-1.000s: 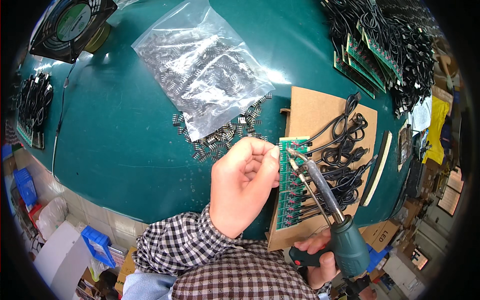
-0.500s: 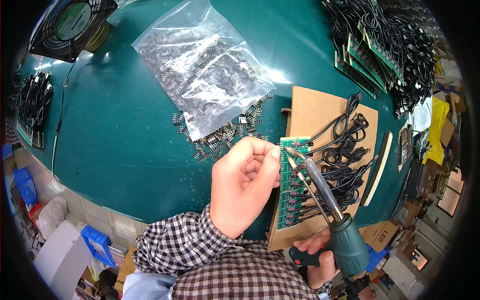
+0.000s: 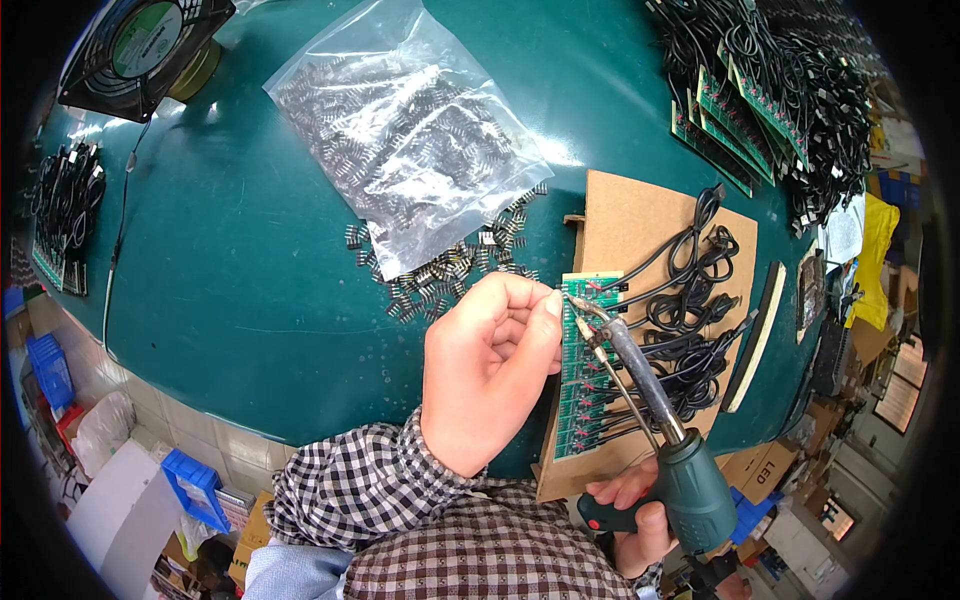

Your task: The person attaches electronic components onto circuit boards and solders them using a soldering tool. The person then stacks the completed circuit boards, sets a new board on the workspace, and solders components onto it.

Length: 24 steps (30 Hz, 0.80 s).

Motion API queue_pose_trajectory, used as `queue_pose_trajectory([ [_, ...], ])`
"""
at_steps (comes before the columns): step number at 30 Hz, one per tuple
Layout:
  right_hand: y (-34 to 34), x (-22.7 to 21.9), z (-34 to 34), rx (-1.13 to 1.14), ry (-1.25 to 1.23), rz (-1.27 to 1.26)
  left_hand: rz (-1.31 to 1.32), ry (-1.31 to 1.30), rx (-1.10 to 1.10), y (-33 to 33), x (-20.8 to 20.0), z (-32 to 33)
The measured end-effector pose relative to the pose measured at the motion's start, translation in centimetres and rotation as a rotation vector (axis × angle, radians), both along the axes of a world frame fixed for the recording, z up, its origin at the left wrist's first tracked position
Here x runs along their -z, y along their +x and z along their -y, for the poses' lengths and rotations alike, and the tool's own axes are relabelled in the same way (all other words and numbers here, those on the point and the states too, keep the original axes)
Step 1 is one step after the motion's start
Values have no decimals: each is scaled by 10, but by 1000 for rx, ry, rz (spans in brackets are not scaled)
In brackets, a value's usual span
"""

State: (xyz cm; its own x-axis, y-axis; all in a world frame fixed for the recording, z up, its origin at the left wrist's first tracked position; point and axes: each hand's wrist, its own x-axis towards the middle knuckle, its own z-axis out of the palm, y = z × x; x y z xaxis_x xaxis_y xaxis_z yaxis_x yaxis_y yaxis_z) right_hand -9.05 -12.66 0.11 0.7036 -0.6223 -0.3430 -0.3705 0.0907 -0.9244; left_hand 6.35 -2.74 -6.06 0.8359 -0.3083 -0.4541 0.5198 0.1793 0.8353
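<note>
Hands unmoved: left pinching solder wire, right gripping soldering iron.

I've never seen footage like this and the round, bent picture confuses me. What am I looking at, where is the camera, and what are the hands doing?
The camera sits on a person's head and looks down, and its wide lens bends straight edges. No machine is here, only two bare hands. The left hand, in a checked sleeve, pinches something small at the top edge of a green circuit board strip. The right hand grips a green soldering gun whose tip meets that same spot. The board lies on a cardboard sheet with black cables attached. On the green table lie a clear bag of small metal parts, loose parts beside it, a fan and more boards with cables.
</note>
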Motion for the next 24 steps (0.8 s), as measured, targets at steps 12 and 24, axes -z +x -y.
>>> queue_pose_trajectory([
  [12,-8,8,3,47,41,105,-31,-3,-11,2,-2,0],
  [24,-7,7,13,84,109,266,790,650,132,-10,-14,-38],
])
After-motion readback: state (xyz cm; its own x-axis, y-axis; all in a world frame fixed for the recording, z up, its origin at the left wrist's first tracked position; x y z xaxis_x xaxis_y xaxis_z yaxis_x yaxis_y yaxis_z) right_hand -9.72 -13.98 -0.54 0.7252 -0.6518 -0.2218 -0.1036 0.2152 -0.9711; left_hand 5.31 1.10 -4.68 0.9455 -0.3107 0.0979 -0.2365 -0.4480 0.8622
